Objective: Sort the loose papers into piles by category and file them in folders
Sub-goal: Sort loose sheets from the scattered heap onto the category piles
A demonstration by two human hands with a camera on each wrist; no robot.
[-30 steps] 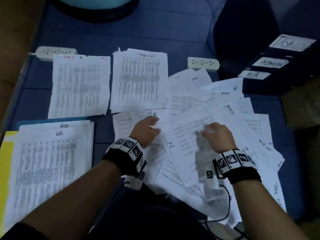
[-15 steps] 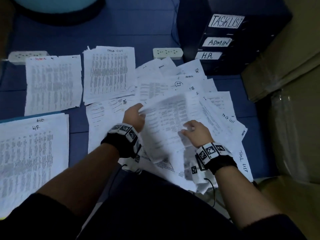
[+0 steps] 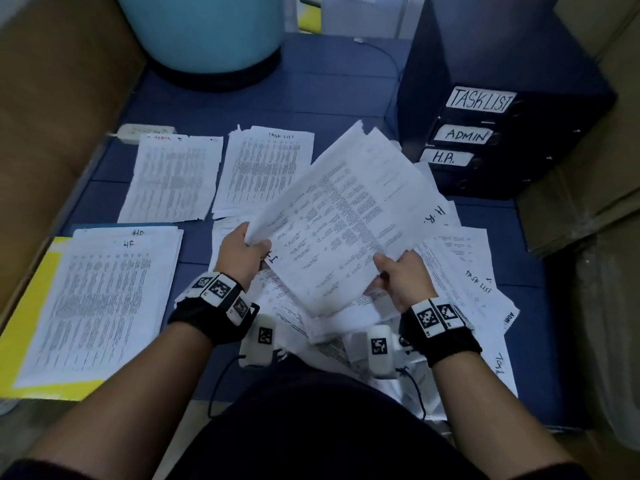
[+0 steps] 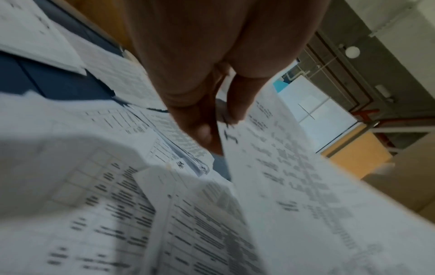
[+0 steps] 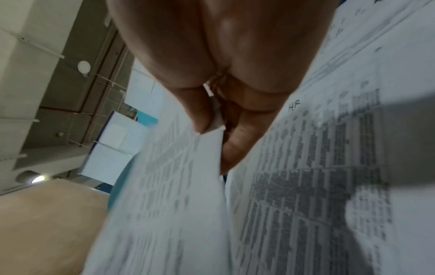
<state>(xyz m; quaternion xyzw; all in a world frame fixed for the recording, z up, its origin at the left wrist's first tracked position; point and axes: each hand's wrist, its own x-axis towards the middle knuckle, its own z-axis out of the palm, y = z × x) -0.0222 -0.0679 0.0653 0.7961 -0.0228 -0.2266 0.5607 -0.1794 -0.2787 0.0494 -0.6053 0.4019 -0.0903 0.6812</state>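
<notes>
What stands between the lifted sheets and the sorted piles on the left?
Nothing visible. Both hands, left hand and right hand, hold the lifted sheets in the air above the loose papers; the TASK LIST pile lies uncovered beside them.

From our head we look steeply down over the blue table [image 3: 346, 91]. Our wrist cameras sit close under each palm, facing along the fingers; all three views share the held sheets [image 3: 339, 216] [image 4: 306, 186] [image 5: 176, 186].
</notes>
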